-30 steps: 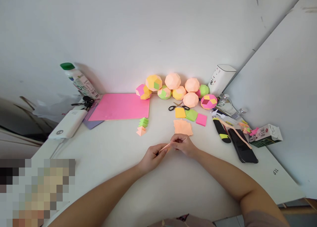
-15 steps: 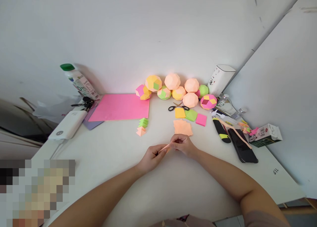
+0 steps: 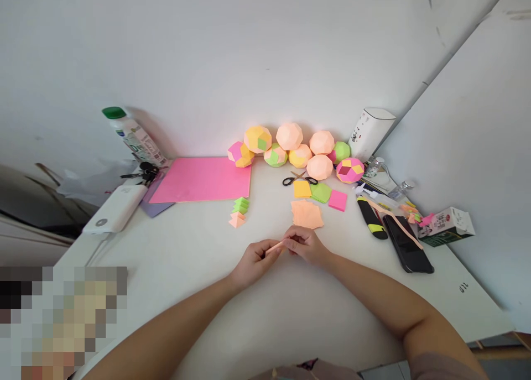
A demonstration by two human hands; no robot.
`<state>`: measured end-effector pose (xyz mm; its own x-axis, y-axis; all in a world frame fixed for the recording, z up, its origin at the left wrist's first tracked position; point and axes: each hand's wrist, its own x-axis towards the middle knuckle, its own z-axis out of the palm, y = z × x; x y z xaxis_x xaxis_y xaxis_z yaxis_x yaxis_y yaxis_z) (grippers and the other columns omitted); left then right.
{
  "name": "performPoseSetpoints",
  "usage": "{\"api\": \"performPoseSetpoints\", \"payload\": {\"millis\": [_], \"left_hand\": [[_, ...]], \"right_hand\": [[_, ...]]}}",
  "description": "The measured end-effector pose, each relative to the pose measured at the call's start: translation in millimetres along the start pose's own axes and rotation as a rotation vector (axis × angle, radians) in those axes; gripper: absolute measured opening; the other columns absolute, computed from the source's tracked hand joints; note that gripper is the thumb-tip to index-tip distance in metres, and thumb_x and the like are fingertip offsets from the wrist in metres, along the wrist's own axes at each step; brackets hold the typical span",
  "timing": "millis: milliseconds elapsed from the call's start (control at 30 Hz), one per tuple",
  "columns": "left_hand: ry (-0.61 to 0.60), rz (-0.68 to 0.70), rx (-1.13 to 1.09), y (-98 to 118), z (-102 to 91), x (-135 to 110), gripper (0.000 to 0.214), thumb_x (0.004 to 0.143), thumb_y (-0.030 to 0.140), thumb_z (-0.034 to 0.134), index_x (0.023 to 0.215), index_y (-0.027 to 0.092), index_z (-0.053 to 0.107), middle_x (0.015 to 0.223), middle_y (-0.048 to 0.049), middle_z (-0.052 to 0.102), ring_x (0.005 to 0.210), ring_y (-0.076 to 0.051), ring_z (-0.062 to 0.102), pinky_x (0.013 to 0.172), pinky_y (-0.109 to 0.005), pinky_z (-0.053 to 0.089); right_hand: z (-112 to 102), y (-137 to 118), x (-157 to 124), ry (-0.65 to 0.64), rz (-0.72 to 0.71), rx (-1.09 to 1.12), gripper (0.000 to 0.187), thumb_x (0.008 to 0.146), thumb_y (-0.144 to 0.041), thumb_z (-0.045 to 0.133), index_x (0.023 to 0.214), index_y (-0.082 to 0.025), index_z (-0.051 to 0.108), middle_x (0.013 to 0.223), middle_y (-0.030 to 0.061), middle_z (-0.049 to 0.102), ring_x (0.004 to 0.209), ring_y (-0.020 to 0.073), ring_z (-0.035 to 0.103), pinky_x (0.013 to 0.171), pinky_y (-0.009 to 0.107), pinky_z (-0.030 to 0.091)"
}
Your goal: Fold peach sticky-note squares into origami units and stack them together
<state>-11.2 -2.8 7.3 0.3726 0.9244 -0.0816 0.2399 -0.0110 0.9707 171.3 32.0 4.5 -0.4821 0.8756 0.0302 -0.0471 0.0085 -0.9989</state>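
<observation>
My left hand (image 3: 254, 261) and my right hand (image 3: 304, 244) meet over the middle of the white table (image 3: 199, 258). Both pinch a small folded peach paper piece (image 3: 274, 248) held edge-on between the fingertips. Just beyond my right hand lies a loose stack of peach paper squares (image 3: 306, 213). To the left of that sit small folded green paper units (image 3: 241, 204) and a folded peach unit (image 3: 237, 220).
Several paper polyhedron balls (image 3: 290, 135) line the back wall, with scissors (image 3: 299, 179) and yellow, green and pink note pads (image 3: 319, 192) in front. A pink sheet (image 3: 202, 178), power bank (image 3: 114, 208) and bottle (image 3: 131, 135) lie left. A phone (image 3: 407, 243), marker (image 3: 371, 218) and carton (image 3: 446, 225) lie right.
Both hands stay pinched on the peach paper; my right hand's fingers have shifted slightly along it. Nothing else moved.
</observation>
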Motion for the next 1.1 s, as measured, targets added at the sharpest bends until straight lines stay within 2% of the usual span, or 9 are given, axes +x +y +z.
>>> {"api": "performPoseSetpoints", "payload": {"millis": [133,233,433,1100], "left_hand": [[0.096,-0.038,-0.045,-2.0,1.9,0.5,0.033,0.083,0.046,0.051,0.086,0.016,0.063,0.067,0.0005,0.054,0.057,-0.01,0.044,0.051,-0.022,0.036],[0.137,-0.047,-0.077,-4.6,2.4,2.0,0.032,0.082,0.047,0.053,0.081,0.015,0.061,0.067,0.0003,0.056,0.06,-0.011,0.048,0.054,-0.022,0.039],[0.132,-0.053,-0.142,-5.6,1.7,3.6,0.034,0.08,0.049,0.055,0.079,0.015,0.06,0.07,-0.0013,0.061,0.065,-0.013,0.053,0.06,-0.025,0.044],[0.149,-0.07,-0.186,-6.7,1.9,4.7,0.029,0.081,0.04,0.057,0.065,0.016,0.058,0.056,0.0039,0.045,0.053,-0.009,0.037,0.05,-0.021,0.03]], "right_hand": [[-1.4,1.1,1.1,0.057,0.034,0.065,0.023,0.08,-0.039,0.061,0.077,-0.017,0.055,0.056,-0.0043,0.051,0.047,0.0086,0.049,0.046,0.022,0.04],[-2.8,2.8,1.2,0.046,0.037,0.071,0.022,0.08,-0.037,0.061,0.077,-0.017,0.053,0.057,-0.0041,0.054,0.046,0.0086,0.052,0.046,0.021,0.042],[-1.9,7.0,-0.5,0.003,0.064,-0.033,0.022,0.078,-0.035,0.064,0.08,-0.014,0.059,0.061,-0.0016,0.058,0.05,0.0097,0.058,0.046,0.021,0.044],[-1.2,2.3,-0.6,0.015,0.103,-0.049,0.021,0.076,-0.035,0.065,0.075,-0.015,0.06,0.059,-0.0018,0.058,0.049,0.0106,0.06,0.046,0.021,0.044]]}}
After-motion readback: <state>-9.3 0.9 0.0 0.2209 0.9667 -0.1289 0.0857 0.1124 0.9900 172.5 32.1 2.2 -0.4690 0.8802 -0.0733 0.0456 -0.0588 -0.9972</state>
